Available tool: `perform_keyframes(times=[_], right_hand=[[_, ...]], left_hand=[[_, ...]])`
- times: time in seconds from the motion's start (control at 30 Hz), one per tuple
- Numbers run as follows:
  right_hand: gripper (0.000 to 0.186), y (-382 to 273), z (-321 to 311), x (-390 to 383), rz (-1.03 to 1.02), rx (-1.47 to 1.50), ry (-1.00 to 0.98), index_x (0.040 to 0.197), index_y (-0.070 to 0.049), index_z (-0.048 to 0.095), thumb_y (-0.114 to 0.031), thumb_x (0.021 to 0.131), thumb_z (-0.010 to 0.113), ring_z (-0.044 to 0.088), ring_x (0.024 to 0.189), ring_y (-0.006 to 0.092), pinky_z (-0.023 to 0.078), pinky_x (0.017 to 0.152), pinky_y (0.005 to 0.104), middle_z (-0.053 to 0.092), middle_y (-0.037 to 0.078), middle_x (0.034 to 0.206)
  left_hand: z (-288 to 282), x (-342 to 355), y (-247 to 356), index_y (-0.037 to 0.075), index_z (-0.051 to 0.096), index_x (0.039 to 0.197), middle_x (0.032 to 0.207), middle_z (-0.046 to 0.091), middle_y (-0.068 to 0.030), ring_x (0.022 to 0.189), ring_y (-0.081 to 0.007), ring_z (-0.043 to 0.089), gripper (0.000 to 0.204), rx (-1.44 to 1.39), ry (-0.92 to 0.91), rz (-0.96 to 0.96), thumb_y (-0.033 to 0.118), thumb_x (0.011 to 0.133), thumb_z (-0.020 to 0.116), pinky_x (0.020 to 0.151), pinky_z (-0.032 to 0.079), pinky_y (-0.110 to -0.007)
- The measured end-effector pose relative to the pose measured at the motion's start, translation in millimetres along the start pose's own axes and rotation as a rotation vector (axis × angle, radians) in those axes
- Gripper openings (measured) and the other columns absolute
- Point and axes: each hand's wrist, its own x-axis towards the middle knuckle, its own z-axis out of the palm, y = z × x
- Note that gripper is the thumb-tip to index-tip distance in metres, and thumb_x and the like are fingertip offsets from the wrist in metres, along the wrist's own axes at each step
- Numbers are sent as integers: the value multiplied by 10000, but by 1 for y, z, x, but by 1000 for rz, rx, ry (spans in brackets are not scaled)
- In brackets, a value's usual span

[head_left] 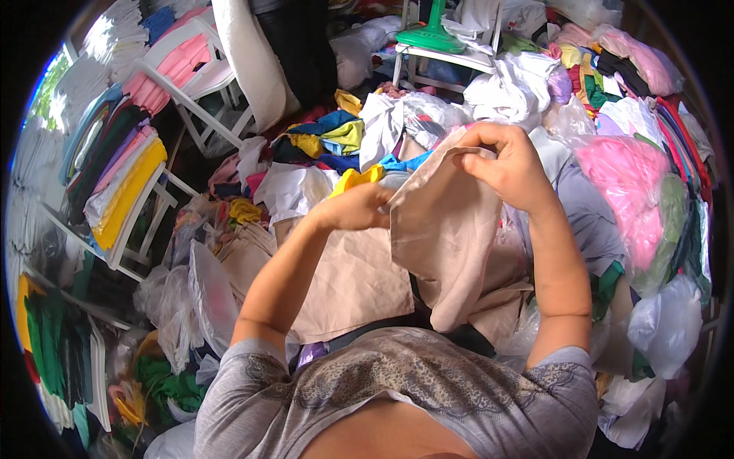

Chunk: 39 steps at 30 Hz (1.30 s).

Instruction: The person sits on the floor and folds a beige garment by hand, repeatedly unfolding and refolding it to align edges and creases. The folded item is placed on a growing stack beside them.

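A beige cloth piece (440,222) hangs in front of me, held up by its upper edge. My right hand (501,164) pinches the top corner between thumb and fingers. At the cloth's left edge, my left hand (359,205) is closed, its fingertips partly hidden behind the fabric. More beige cloth (355,287) lies spread over my lap, below the left forearm. Another crumpled beige fold (501,302) rests under the right forearm.
Heaped coloured and white fabrics (382,126) lie ahead. White chairs (206,73) stacked with folded cloth stand at the left. A green fan base (430,38) rests on a white chair ahead. Plastic bags, one with pink cloth (623,183), crowd the right.
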Motion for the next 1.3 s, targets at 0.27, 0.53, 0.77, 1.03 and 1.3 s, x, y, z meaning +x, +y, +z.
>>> perform_keyframes(times=[0.27,0.53,0.77,1.03,1.3], right_hand=[[106,46,-26,-22,137,248,195,916,9,691,-51,833,721,583,814,71,447,766,230,678,4,871],[156,83,-12,-35,228,-215,376,918,17,692,-118,848,726,608,898,141,477,791,302,665,51,900],[180,47,0,-52,125,-59,-33,1004,16,718,-94,863,733,629,866,149,494,798,293,682,72,921],[163,34,14,-43,157,502,-144,1001,-1,725,-136,909,732,542,778,38,436,690,207,639,-44,837],[114,70,50,-33,242,612,-4,1004,-24,705,-113,936,683,548,780,24,428,699,182,652,-40,877]], left_hand=[[20,-80,-82,75,690,1023,978,704,-21,925,-130,651,158,-903,591,-236,165,903,737,881,502,-326],[22,-59,-78,93,641,1081,1011,686,-1,961,-128,642,196,-1104,835,7,270,1005,604,891,497,-331],[18,2,-39,61,663,927,823,521,106,739,-2,415,248,-721,722,-82,277,1023,590,647,341,-194],[44,27,14,59,682,1111,916,664,42,767,-21,574,263,-897,561,56,261,1047,525,655,432,-185],[67,22,28,28,592,1275,1094,668,-31,947,-81,617,335,-1265,613,140,242,1018,562,806,489,-238]])
